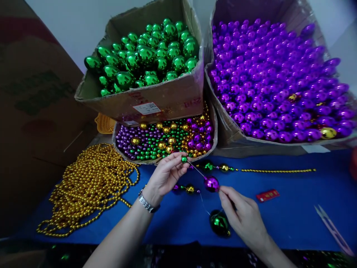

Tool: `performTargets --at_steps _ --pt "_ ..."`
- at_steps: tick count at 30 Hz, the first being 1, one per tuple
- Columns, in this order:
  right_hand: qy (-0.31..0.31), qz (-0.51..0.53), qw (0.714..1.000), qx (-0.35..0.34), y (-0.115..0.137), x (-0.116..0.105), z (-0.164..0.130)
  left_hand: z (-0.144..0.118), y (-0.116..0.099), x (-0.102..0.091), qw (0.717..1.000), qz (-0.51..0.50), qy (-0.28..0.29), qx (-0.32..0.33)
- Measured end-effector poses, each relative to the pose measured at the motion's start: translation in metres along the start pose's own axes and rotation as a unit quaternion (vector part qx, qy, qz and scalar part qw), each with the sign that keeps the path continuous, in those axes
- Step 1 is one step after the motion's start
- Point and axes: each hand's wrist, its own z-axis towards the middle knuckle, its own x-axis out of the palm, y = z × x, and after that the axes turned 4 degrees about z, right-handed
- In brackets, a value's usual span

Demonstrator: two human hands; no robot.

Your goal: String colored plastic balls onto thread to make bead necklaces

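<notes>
- Head view only; blue tabletop [292, 219] carrying all items.
- Left hand [164, 175] near tabletop middle, close to the far edge; watch [147, 203] on wrist. Fingers pinched narrow on a small green bead [184, 159].
- Thin thread [196, 170] running taut from green bead down-right to a large purple bead [211, 184].
- Right hand [245, 217] toward near edge, right of middle; thumb and forefinger closed narrow at the thread just beside the purple bead. Contact with the bead itself not resolvable.
- Large green bauble [220, 223] lying on tabletop below the purple bead, just left of right hand; thread leading toward it.
- Small purple-and-gold bead group [186, 188] on tabletop between the hands.
- Partly strung strand [251, 170] stretched along tabletop toward the right edge: green and gold beads at its left end, then fine gold beads.
- Heap of gold bead chain [89, 186] at left side of tabletop.
- Shallow box of mixed beads [167, 141] at far edge, just beyond left hand; purple, green, gold inside.
- Carton of green baubles [147, 56] stacked on the mixed-bead box, far left.
- Carton of purple baubles [279, 82] at far right corner; a few gold ones among them.
- Red label [267, 195] flat on tabletop, right of right hand.
- Snips [331, 230] near right near corner.
</notes>
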Motion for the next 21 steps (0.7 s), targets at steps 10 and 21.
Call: performTargets --at_steps 10,21 --pt "0.014 -0.017 1.0 -0.001 -0.002 0.001 -0.001 -0.003 -0.001 0.004 1.0 0.015 0.003 -0.002" --pt "0.033 -0.081 0.996 -0.013 -0.011 0.009 -0.001 -0.009 0.012 0.015 0.981 0.18 -0.017 0.077"
